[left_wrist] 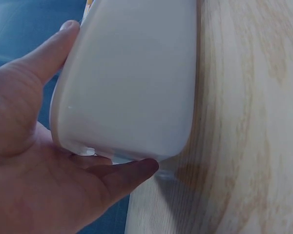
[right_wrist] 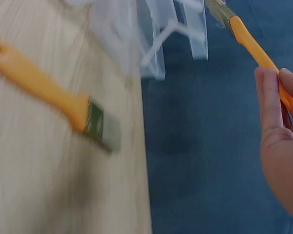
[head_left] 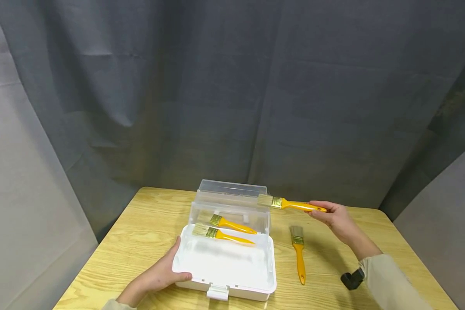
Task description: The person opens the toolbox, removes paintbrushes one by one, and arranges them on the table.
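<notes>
A white plastic storage box (head_left: 232, 262) with its clear lid (head_left: 232, 196) swung back stands on the table. My left hand (head_left: 160, 269) holds it by the left end; the left wrist view shows thumb and fingers spread round the white wall (left_wrist: 132, 83). Two paintbrushes with yellow handles lie in the box toward its back, one paintbrush (head_left: 236, 225) behind the other paintbrush (head_left: 232, 237). My right hand (head_left: 339, 219) pinches a third paintbrush (head_left: 298, 206) by the handle end, raised above the table, bristles pointing left and overlapping the lid's right edge in the head view.
Another yellow-handled paintbrush (head_left: 299, 256) lies on the wooden table (head_left: 139, 232) right of the box, bristles toward the back. A white latch (head_left: 218, 292) hangs at the box's front. Dark curtain (head_left: 232, 94) rises behind the table, with pale panels on both sides.
</notes>
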The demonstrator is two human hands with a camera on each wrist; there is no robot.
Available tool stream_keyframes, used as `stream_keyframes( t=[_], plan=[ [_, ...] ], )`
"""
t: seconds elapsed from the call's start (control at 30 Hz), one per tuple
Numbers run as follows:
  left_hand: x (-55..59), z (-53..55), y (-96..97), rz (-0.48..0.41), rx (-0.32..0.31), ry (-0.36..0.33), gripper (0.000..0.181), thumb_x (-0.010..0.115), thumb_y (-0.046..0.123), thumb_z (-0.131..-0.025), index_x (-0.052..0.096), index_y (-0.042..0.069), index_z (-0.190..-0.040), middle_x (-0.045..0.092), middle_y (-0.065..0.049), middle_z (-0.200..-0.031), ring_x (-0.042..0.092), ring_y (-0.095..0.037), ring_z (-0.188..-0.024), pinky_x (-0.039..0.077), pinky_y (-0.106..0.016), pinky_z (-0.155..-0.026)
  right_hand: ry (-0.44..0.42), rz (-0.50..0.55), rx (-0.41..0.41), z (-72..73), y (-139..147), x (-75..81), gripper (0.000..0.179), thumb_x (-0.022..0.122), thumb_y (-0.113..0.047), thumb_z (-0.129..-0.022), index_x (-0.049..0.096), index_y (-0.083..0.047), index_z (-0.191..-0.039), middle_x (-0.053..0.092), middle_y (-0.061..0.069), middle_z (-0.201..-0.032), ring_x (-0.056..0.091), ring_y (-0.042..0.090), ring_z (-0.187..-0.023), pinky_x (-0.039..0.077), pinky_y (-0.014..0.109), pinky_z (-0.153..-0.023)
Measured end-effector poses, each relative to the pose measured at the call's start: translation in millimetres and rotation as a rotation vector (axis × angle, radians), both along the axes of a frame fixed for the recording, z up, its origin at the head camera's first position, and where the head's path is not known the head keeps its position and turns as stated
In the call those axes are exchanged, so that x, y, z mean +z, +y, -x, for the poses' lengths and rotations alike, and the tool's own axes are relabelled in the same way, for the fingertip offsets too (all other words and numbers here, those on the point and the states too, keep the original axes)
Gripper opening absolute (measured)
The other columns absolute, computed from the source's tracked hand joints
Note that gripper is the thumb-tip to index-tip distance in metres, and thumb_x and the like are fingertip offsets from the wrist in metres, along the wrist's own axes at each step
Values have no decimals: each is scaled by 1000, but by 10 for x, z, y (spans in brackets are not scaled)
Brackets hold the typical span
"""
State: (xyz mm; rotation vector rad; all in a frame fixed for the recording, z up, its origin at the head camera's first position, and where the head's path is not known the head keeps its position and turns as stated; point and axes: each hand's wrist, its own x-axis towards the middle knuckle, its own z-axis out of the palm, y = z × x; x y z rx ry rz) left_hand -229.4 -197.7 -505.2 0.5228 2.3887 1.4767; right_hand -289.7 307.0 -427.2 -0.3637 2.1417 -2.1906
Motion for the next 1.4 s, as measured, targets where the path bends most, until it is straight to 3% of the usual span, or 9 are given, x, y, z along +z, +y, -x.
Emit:
stream_keyframes(
  t=[0.23,0.43,0.6,0.77,0.97,1.17,1.3,1.4],
  plan=[
    [-26,26,-21,10,-6,-2,119,78,32,-77,-10,-5,-147,-8,-29,-152,-2,-43,-139,5,-58,-108,-3,129,67,-166,523,-164,33,51,8,-93,61,1,-124,66,3,-110,65,14,-100,50,25,-84],
    [-44,32,-27,-2,-13,5,119,79,31,-77,-11,-6,-146,-8,-29,-152,-2,-42,-139,4,-57,-108,-37,304,126,-266,940,-360,40,40,15,-94,66,-4,-119,64,7,-111,64,18,-103,48,28,-87],
    [-45,21,-20,-7,-17,5,119,78,31,-77,-10,-6,-147,-7,-29,-152,-2,-42,-139,5,-58,-108,-55,391,125,-368,1213,-525,43,35,18,-94,66,-2,-117,62,8,-111,64,22,-103,48,28,-87],
    [-39,22,-12,-5,-7,2,118,79,31,-77,-10,-5,-147,-7,-29,-152,-1,-43,-139,5,-57,-108,-84,396,66,-436,1408,-690,40,40,16,-94,69,-5,-112,63,8,-108,65,21,-99,49,28,-86],
    [-37,31,-8,-22,-13,1,118,79,28,-76,-10,-5,-147,-7,-29,-152,-1,-43,-139,4,-57,-108,-113,313,-21,-499,1548,-900,39,45,14,-93,73,-12,-106,65,2,-104,66,18,-95,50,27,-84],
    [-33,25,-4,-31,-25,11,119,79,29,-76,-10,-5,-147,-7,-28,-153,-1,-42,-139,5,-56,-108,-175,238,-134,-537,1577,-988,33,52,11,-91,74,-13,-97,65,-3,-99,67,15,-90,51,27,-83],
    [-34,13,-5,-25,-20,3,119,79,30,-77,-10,-4,-147,-8,-28,-153,-1,-42,-139,6,-57,-108,-260,40,-248,-553,1540,-995,20,59,7,-88,70,0,-103,65,-2,-94,67,12,-85,52,29,-81],
    [-35,9,-6,-19,-10,-1,118,79,31,-76,-9,-4,-147,-7,-28,-153,-1,-43,-139,6,-58,-108,-334,-179,-281,-558,1488,-973,28,64,1,-87,62,14,-111,64,1,-95,66,12,-83,53,31,-79]
  ],
)
